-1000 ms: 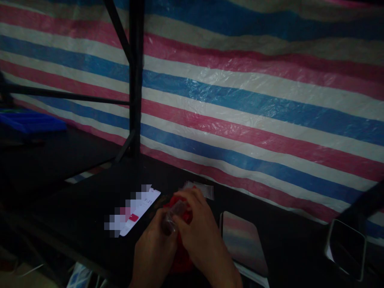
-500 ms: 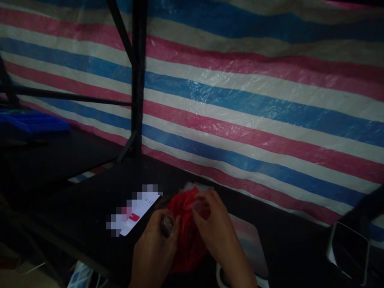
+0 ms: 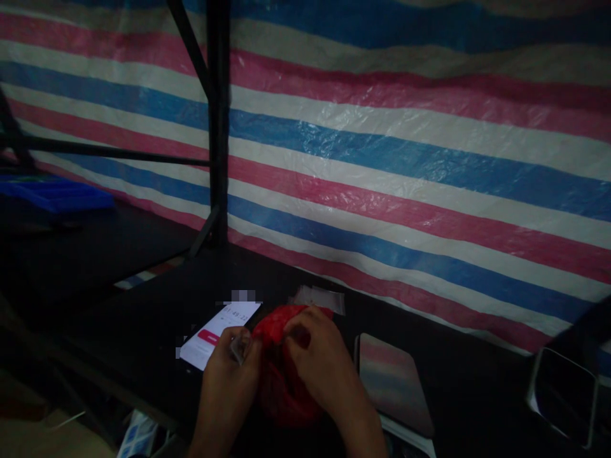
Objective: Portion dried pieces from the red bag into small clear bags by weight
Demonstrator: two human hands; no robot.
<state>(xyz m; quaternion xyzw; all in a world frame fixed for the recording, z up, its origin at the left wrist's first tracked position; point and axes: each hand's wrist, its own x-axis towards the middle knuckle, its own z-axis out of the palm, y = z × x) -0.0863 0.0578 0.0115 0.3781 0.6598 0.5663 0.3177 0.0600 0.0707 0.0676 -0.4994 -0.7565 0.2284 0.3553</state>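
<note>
A thin red plastic bag (image 3: 291, 407) stands between my hands on the dark shelf, its mouth gaping upward. My left hand (image 3: 228, 378) is closed at the bag's left rim, with a small crumpled piece of clear plastic (image 3: 237, 350) in its curled fingers. What that plastic contains is too dark to make out. My right hand (image 3: 322, 362) pinches the bag's rim on the right, thumb and fingertips together. Just behind the bag lie a few clear plastic packets (image 3: 329, 300). The inside of the bag is in shadow.
A lit phone (image 3: 210, 334) lies left of the bag, partly behind my left hand. To the right are a shiny flat rectangular object (image 3: 394, 381) and a dark-screened device (image 3: 563, 397). A blue tray (image 3: 71, 194) sits far left. A black post (image 3: 219, 127) rises before the striped sheet (image 3: 405, 178).
Both hands have shifted left with the red bag, uncovering more of the clear packets and the shiny flat object. My left hand now overlaps the phone.
</note>
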